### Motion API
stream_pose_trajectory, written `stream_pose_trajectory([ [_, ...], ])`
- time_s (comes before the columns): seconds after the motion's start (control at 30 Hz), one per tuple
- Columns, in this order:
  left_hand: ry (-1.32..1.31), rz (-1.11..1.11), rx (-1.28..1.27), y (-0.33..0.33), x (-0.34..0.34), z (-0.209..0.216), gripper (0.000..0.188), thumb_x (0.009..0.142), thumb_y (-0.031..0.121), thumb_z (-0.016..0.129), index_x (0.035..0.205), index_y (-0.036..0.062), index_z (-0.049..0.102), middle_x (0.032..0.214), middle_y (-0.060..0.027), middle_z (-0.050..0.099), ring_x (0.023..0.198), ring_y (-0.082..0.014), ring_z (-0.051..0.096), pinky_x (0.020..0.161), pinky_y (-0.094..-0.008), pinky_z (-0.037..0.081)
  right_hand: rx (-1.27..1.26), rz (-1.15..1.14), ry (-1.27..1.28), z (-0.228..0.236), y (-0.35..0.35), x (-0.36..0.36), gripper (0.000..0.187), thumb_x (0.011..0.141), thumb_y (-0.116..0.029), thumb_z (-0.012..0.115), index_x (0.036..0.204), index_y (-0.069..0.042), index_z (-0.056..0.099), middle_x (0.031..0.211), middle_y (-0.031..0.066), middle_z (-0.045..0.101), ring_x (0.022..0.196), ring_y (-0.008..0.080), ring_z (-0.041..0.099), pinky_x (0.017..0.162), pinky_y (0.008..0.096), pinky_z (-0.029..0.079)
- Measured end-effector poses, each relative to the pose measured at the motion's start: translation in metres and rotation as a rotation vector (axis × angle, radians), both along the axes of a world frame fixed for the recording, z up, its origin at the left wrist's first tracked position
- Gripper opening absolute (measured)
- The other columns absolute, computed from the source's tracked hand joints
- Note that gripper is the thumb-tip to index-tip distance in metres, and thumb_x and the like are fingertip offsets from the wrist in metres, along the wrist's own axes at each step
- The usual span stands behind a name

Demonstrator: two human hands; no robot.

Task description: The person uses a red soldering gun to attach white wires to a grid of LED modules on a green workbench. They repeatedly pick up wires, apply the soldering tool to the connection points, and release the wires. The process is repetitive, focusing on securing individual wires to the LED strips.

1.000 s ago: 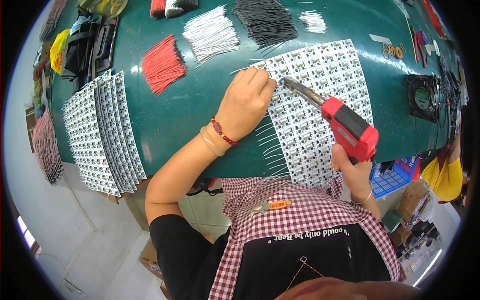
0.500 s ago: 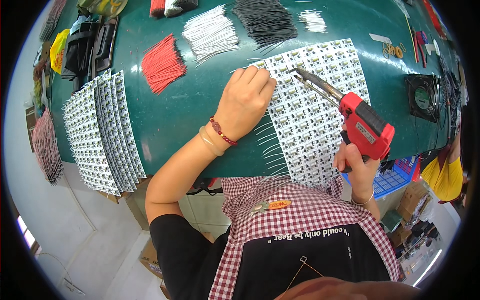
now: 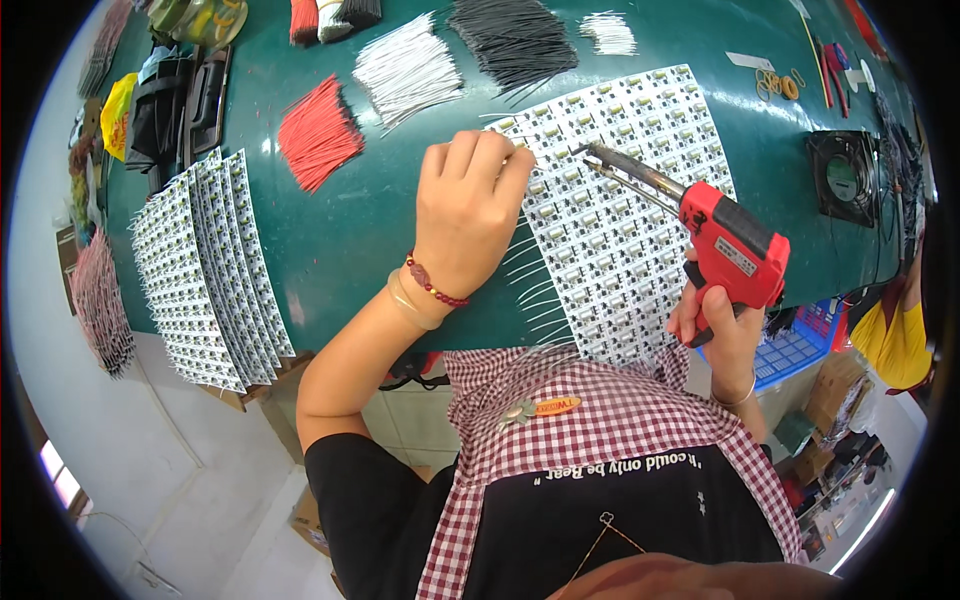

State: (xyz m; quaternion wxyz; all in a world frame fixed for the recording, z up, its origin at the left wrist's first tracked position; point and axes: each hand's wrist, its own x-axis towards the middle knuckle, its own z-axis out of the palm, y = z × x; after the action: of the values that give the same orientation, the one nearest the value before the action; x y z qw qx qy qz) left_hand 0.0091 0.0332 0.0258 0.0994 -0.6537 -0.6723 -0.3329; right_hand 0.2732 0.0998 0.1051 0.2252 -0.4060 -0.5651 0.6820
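My right hand [image 3: 722,325] is wrapped round the handle of a red and black soldering gun [image 3: 735,245]. Its dark tip, with a thin feed tube alongside, points left over a sheet of white circuit boards [image 3: 630,210]. By the sheet's upper left edge, my left hand [image 3: 470,195] is closed with its fingers pinched downward. The hand itself hides the fingertips, so what they hold cannot be made out. Several white wires [image 3: 540,293] stick out from the sheet's left edge below that hand, and another white wire end shows just above it.
Beyond the sheet lie bundles of red wires [image 3: 320,133], white wires [image 3: 408,70] and black wires [image 3: 512,45], plus short white pieces [image 3: 608,34]. Stacked board sheets [image 3: 205,280] stand at left. A black fan [image 3: 842,178] and a blue basket [image 3: 795,352] are at right.
My left hand has shifted slightly left, away from the sheet, still closed. The soldering gun stays nearly in place, its tip a little lower and further left. The whole view has moved slightly.
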Motion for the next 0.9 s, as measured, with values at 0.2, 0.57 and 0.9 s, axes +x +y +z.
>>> stream_pose_trajectory([
  [0.2,-0.078,-0.065,-0.051,-0.006,0.009,-0.016,0.022,0.065,-0.001,0.065,0.086,0.0050,0.062,0.071,-0.0054,0.042,0.068,-0.0219,0.047,0.061,-0.0330,0.039,0.002,0.018,-0.147,-0.005,-0.001,0.003,0.012,0.090,-0.007,0.060,0.097,0.002,0.056,0.064,0.0031,0.056,0.053,0.0091,0.054,0.053,0.0272,0.051],
  [0.57,-0.095,-0.096,-0.057,-0.003,0.010,-0.020,0.019,0.069,-0.001,0.064,0.087,0.0023,0.062,0.071,-0.0067,0.042,0.068,-0.0228,0.047,0.063,-0.0332,0.041,0.022,0.034,-0.234,-0.012,-0.002,-0.002,0.016,0.083,-0.004,0.067,0.097,0.000,0.059,0.074,0.0004,0.060,0.056,0.0062,0.054,0.050,0.0220,0.045],
  [0.9,-0.081,-0.098,-0.052,-0.001,0.011,-0.018,0.019,0.066,0.000,0.062,0.086,0.0014,0.062,0.072,-0.0074,0.043,0.069,-0.0227,0.048,0.063,-0.0326,0.040,0.168,0.072,-0.295,-0.016,-0.002,-0.001,0.028,0.079,-0.005,0.072,0.104,0.001,0.061,0.088,0.0015,0.064,0.074,0.0066,0.057,0.065,0.0233,0.048],
])
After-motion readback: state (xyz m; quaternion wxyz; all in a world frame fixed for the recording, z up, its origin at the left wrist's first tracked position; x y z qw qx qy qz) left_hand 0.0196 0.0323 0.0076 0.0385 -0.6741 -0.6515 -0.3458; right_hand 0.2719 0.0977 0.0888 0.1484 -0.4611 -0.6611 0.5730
